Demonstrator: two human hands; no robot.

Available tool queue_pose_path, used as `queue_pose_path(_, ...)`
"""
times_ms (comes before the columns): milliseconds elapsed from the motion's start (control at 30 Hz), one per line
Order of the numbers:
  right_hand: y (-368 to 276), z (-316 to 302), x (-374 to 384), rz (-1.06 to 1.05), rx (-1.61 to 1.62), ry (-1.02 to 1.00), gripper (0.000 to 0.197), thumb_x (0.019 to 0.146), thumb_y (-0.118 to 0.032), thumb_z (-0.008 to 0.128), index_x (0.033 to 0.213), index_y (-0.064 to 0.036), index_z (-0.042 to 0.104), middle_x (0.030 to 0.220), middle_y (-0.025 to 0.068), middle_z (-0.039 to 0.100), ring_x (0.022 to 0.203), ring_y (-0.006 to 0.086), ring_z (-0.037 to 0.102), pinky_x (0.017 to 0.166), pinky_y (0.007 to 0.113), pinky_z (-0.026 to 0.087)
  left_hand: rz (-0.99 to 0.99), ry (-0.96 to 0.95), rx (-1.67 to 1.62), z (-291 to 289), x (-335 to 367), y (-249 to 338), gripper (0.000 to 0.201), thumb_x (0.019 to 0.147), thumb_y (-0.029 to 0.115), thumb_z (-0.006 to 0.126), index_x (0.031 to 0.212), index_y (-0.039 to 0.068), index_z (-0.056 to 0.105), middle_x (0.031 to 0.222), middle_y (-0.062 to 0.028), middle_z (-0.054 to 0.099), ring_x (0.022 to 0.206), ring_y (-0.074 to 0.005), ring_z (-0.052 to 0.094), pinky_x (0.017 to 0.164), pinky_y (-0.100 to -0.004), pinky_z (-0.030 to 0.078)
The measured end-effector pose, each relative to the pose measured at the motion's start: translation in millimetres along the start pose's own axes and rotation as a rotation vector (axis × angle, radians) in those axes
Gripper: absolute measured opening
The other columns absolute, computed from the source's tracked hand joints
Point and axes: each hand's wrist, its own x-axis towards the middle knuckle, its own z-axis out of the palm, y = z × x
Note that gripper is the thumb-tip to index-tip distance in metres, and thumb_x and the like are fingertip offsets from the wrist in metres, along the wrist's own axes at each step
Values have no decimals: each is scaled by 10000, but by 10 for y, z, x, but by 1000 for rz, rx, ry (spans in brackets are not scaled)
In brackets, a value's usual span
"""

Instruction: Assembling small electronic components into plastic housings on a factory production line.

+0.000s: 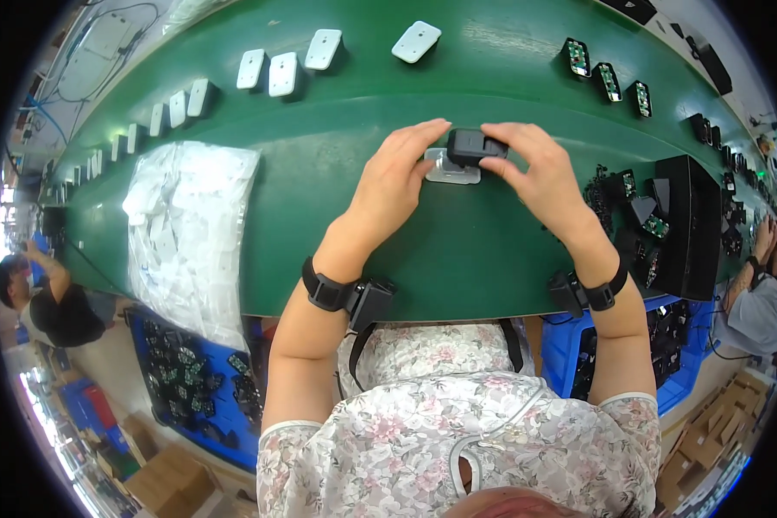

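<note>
In front of me, above the green table, my right hand (535, 164) pinches a small black plastic housing (467, 143) by its right end, thumb below and fingers above. Just under it is a clear plastic cover (454, 176), shaped like a shallow tray, partly hidden by the housing. My left hand (394, 168) is closed at the left end of the cover, its thumb against the edge. The left index finger reaches up to the housing's left side. Whether the housing rests in the cover or only over it, I cannot tell. Both wrists wear black straps with small boxes.
A bag of whitish plastic pieces (190, 233) lies left on the green table (388, 112). White-faced units (283, 75) line the back, with open black housings holding circuit boards (609, 82) at back right. A black box (691, 224) stands right. Blue bins (570, 345) flank me; people work either side.
</note>
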Motion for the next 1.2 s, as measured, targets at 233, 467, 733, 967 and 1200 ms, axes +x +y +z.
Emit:
queue_pose_path(233,-145,180,-15,-40,30,-102,360,735,-128,726,1066,-30,626,1036,109,645,969,282,594,835,359,484,-65,-104,10,-113,-42,40,428,775,-114,464,1140,48,619,1219,-116,589,1142,-286,548,938,-369,472)
queue_pose_path(467,-172,236,-13,-55,-6,-109,349,737,-118,715,1063,-37,620,1023,98,638,963,274,590,822,349,488,-37,-156,129,-77,-135,16,501,737,-119,471,1188,60,599,1252,-100,573,1173,-264,531,978,-363,442)
queue_pose_path(733,-199,249,-33,13,19,-106,359,748,-100,693,1096,-54,614,1009,81,624,955,265,578,805,349,489,102,-195,353,-61,-156,-2,626,703,-152,467,1274,95,539,1325,-79,520,1224,-252,492,1030,-399,391)
queue_pose_path(967,-38,231,-5,-6,38,-47,333,752,-110,689,1072,-47,623,1012,89,625,937,269,580,796,336,488,194,-164,352,117,-131,48,562,717,12,634,1262,-3,496,1278,-138,534,1151,-290,532,976,-392,423)
queue_pose_path(1200,285,-156,43,117,182,102,272,787,-119,684,1035,-22,624,944,79,605,810,202,591,743,286,478,196,-133,562,152,166,-183,518,759,131,690,1204,-42,492,1103,-182,596,993,-305,582,832,-356,472)
